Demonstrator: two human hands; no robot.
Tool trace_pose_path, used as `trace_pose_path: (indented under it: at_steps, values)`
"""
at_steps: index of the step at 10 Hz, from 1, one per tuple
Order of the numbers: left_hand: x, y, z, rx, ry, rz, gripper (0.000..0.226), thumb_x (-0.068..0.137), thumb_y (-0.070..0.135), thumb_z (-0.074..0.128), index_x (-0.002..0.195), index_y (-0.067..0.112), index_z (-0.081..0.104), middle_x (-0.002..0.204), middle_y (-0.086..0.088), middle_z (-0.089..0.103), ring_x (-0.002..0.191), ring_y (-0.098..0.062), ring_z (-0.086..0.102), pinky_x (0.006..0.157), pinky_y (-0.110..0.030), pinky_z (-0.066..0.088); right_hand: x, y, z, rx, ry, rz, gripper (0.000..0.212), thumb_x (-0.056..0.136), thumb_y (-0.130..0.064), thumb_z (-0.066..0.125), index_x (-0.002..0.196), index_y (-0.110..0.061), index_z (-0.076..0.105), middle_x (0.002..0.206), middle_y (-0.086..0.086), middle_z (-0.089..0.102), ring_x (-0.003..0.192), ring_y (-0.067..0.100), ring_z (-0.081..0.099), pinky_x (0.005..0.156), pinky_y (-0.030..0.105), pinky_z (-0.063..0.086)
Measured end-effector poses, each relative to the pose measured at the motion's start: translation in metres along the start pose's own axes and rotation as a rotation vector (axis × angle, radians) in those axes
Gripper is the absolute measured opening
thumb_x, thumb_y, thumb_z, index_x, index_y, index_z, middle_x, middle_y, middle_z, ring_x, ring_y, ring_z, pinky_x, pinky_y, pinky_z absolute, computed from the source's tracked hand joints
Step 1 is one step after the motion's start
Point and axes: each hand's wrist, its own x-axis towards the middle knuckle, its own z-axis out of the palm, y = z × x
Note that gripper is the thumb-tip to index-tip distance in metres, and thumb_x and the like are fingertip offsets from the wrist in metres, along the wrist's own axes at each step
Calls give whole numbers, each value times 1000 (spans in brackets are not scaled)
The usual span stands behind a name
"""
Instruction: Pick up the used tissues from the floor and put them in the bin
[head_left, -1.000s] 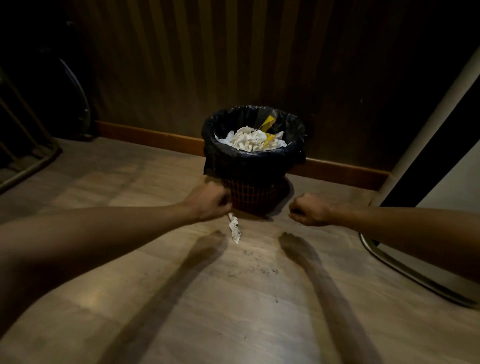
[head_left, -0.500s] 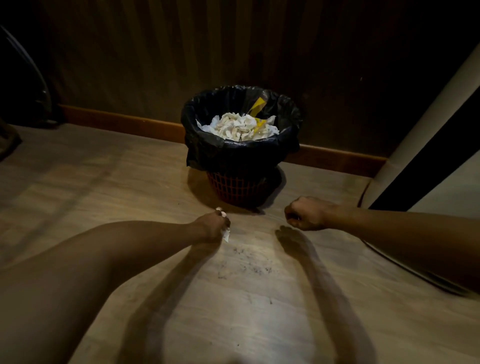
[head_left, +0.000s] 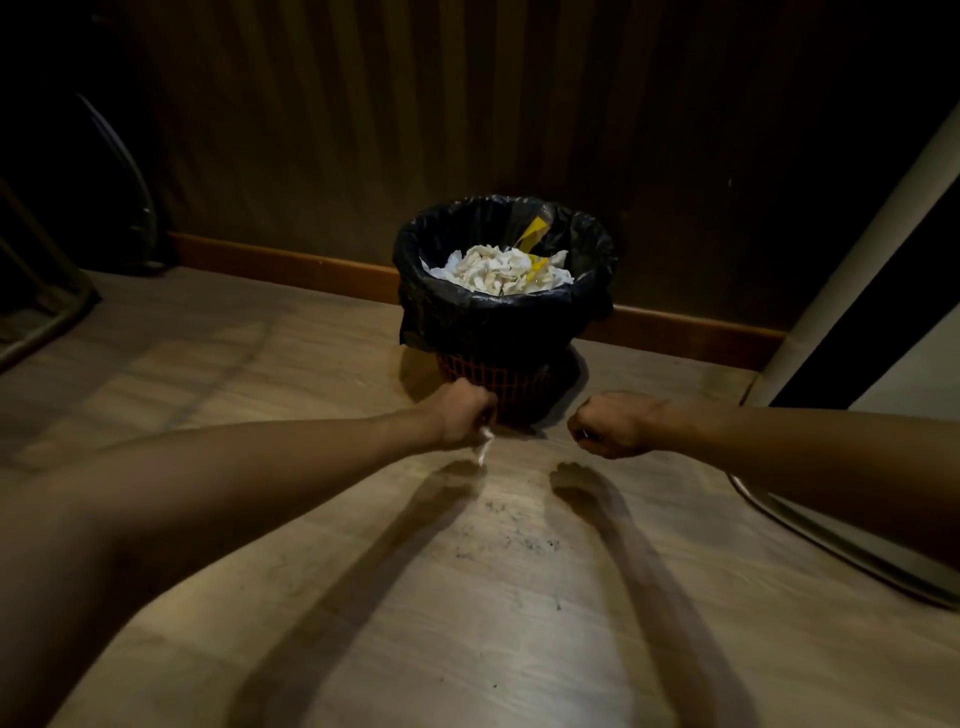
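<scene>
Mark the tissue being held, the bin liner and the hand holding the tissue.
tissue (head_left: 484, 451), head view, on the white strip hanging below the fist.
black bin liner (head_left: 467, 317), head view, on the front fold over the rim.
left hand (head_left: 464, 417), head view, on the back of the closed fist.

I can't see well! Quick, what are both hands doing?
Left hand: closed, holding a small crumpled white tissue.
Right hand: closed in a fist; contents cannot be told.

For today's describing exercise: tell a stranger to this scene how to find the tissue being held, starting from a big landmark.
Find the bin with its black liner by the dark wall. Just in front of its red base is the left hand, closed in a fist. The tissue is the white scrap dangling below it, unlike the heap of tissues inside the bin.
</scene>
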Motion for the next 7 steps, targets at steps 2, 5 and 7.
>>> trace_pose_path:
  at_steps: [2, 5, 7]
  values:
    - [-22, 22, -81, -47, 398, 59, 14, 79, 27, 70, 92, 21, 71, 87, 0, 71, 78, -16, 66, 66, -27, 51, -10, -7, -20, -19, -5, 22, 14, 89, -21, 54, 94, -20, 68, 88, -4, 62, 79, 18, 59, 75, 34, 53]
    - [-1, -1, -162, -278, 837, -160, 14, 83, 21, 73, 97, 17, 73, 96, -1, 64, 82, -14, 65, 78, -28, 58, -37, -11, -41, -21, 84, 7, 18, 93, -23, 51, 93, -16, 67, 93, 6, 69, 84, 26, 65, 76, 37, 54]
    - [21, 3, -159, -498, 658, -284, 28, 89, 21, 67, 116, 16, 71, 114, -6, 73, 103, -19, 69, 98, -33, 53, -55, -5, -38, -31, -9, 30, 13, 91, -14, 54, 85, -25, 58, 81, -6, 53, 77, 18, 54, 70, 29, 44]
